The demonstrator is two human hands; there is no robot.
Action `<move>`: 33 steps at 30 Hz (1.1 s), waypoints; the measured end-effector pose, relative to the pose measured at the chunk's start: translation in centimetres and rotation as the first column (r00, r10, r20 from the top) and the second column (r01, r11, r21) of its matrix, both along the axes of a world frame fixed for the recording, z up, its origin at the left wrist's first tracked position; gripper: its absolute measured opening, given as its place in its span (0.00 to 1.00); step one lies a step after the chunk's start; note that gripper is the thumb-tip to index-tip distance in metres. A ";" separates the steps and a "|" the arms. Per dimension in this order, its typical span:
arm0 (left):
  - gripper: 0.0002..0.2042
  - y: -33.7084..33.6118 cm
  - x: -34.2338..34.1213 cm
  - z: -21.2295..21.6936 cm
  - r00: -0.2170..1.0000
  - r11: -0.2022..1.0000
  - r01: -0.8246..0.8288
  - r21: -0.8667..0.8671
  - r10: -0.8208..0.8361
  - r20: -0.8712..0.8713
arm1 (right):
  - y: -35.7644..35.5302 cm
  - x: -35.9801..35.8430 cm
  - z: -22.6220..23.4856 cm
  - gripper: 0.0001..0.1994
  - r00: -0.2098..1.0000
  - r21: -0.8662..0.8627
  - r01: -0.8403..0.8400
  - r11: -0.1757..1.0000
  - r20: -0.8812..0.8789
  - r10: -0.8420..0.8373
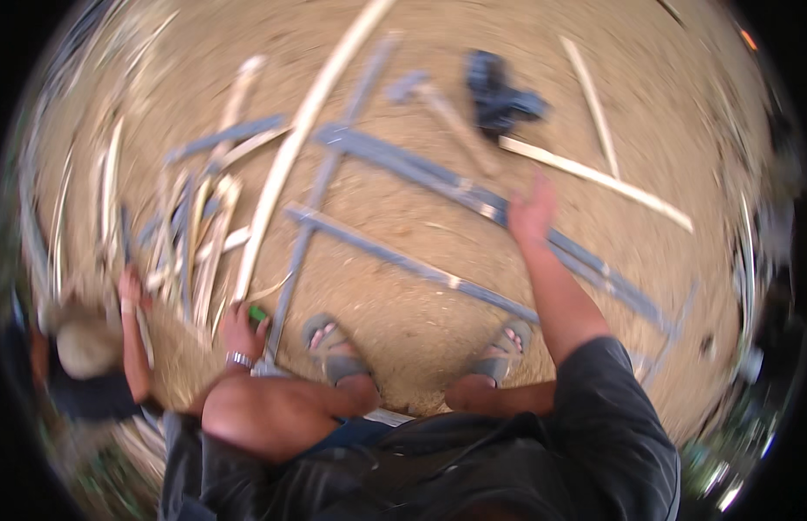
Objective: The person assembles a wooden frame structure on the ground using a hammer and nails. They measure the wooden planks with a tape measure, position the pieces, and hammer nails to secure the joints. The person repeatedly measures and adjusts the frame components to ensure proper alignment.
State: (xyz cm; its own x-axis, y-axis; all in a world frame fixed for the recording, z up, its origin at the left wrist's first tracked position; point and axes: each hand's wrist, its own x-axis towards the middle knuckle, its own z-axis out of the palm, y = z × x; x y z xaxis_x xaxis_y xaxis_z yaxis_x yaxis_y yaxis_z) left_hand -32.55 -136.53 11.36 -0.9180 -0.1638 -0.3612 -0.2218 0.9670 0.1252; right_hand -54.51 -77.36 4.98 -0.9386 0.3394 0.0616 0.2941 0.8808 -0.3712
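Blurred frame, right hand fingers spread over grey slat frame far rail, left hand pinching small green object at frame's near corner, bare dirt ground inside frame, split cane pile left of frame.

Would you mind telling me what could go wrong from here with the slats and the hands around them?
1. The right hand reaches out open over a grey slat; rough edges could mean splinters.
2. The feet wear open sandals right beside another slat, so toes could be stubbed or struck.
3. Another person's hand is at the stick pile close to the left hand, which grips something green; they might collide.
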 end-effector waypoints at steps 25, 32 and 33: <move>0.32 17.0 36.2 1.4 0.276 0.251 -0.961 0.115 0.893 0.355 | -21.7 5.4 4.2 0.37 0.369 -0.131 -0.887 0.443 0.377 0.850; 0.34 18.1 35.0 -0.7 0.167 0.139 -0.976 0.168 0.971 0.171 | -19.7 6.4 3.0 0.40 0.358 -0.038 -0.914 0.404 0.391 0.848; 0.33 17.6 34.0 -1.0 0.155 0.124 -0.976 0.177 0.972 0.174 | -20.2 6.7 3.6 0.41 0.332 -0.047 -0.922 0.384 0.412 0.848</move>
